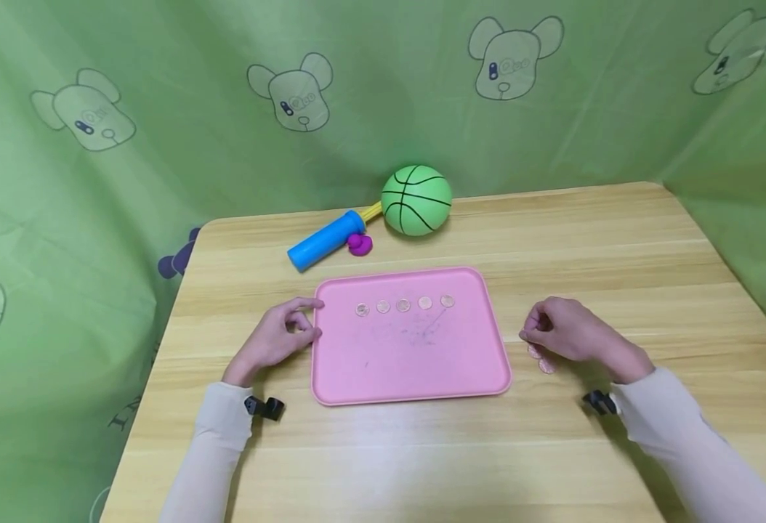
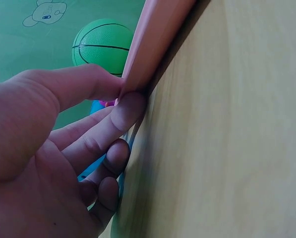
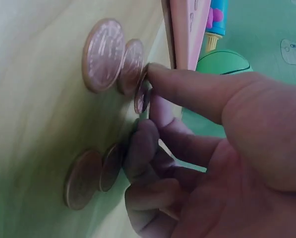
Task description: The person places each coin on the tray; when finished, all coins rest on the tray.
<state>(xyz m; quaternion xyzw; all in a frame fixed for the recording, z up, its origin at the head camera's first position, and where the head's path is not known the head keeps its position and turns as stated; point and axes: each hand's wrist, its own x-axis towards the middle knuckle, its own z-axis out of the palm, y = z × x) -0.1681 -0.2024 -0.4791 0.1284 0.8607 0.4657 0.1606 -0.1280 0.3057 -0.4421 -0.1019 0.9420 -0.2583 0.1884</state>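
A pink tray (image 1: 409, 370) lies on the table, with a row of several copper-coloured coins (image 1: 403, 305) along its far part. At the tray's left edge, my left hand (image 1: 278, 338) holds the rim between thumb and fingers; the left wrist view shows the thumb (image 2: 95, 84) against the pink side. Right of the tray, my right hand (image 1: 569, 330) is low over the table. Its thumb and fingertip pinch a coin (image 3: 143, 96), seen nearly edge-on in the right wrist view. More coins (image 3: 103, 55) lie beside and under that hand, partly hidden by it in the head view.
Behind the tray are a green ball (image 1: 417, 201) with black lines, a blue pump (image 1: 327, 240) with a yellow end, and a small purple toy (image 1: 360, 245). A green printed curtain (image 1: 383, 102) hangs along the wooden table's (image 1: 422, 465) back and sides.
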